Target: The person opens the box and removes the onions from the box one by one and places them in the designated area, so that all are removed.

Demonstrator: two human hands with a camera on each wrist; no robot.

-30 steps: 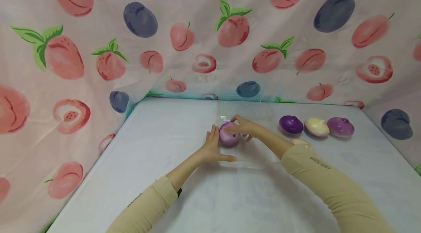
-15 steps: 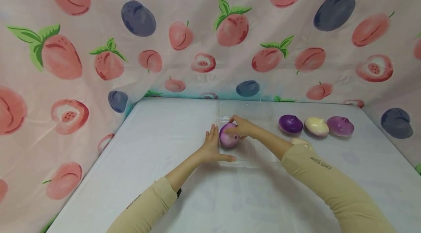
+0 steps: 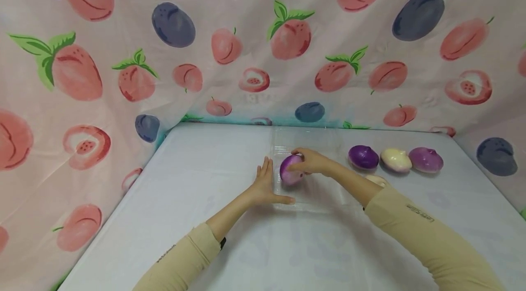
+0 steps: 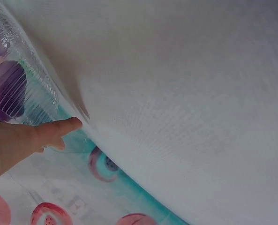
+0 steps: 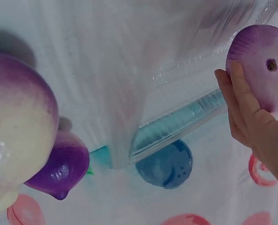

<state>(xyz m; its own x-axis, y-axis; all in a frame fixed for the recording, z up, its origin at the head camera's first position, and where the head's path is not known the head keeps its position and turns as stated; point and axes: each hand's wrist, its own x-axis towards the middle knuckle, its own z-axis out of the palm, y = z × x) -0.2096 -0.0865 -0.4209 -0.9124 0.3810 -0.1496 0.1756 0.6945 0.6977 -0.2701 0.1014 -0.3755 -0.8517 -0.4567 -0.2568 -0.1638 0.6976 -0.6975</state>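
Observation:
A purple-and-white onion [image 3: 289,175] is gripped by my right hand [image 3: 313,162], low inside or just over the left part of a clear plastic box [image 3: 328,194]. In the right wrist view the fingers lie along the side of this onion [image 5: 257,49], near a dark round spot on it. My left hand [image 3: 263,189] rests against the box's left front corner, fingers straight and thumb spread along the front. Through the clear wall [image 4: 42,101] the left wrist view shows a purple onion [image 4: 11,89]. Whether the onion touches the box floor is unclear.
To the right of the box, a dark purple onion [image 3: 363,157], a pale yellow onion [image 3: 395,160] and a light purple onion [image 3: 427,160] stand in a row. Another pale onion [image 3: 376,180] is partly hidden by the right forearm. A fruit-print cloth [image 3: 246,99] hangs behind the white table [image 3: 213,158].
The right hand has shifted slightly right with the onion, which has turned and moved away from the left fingers. My left hand stays put, and the onions on the right have not moved.

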